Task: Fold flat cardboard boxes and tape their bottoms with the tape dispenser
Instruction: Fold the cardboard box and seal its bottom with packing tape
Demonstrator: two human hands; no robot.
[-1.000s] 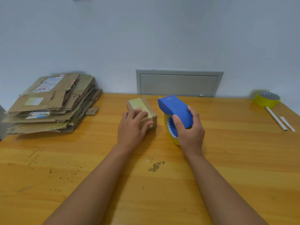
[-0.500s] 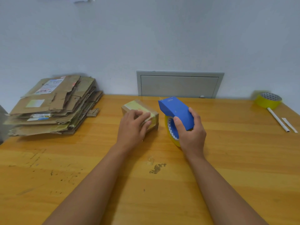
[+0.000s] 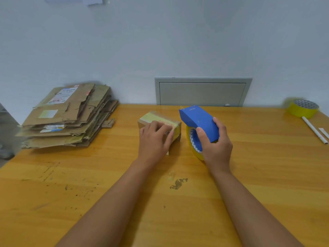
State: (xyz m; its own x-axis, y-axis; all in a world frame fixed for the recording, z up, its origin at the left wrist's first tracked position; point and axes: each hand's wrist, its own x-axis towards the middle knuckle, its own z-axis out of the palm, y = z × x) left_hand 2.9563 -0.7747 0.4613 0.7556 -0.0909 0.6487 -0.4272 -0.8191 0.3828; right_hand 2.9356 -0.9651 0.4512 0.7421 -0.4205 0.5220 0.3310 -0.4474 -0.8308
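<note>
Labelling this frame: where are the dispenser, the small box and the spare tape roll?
dispenser (image 3: 197, 120), head view, blue housing.
small box (image 3: 156, 117), head view, taped top.
spare tape roll (image 3: 300, 111), head view, yellow side.

A plain pale blue-grey wall fills the upper view. Set low in it is a grey metal access panel with a small knob. Below stretches a scuffed, glossy orange-brown wooden table under even, soft light.
</note>
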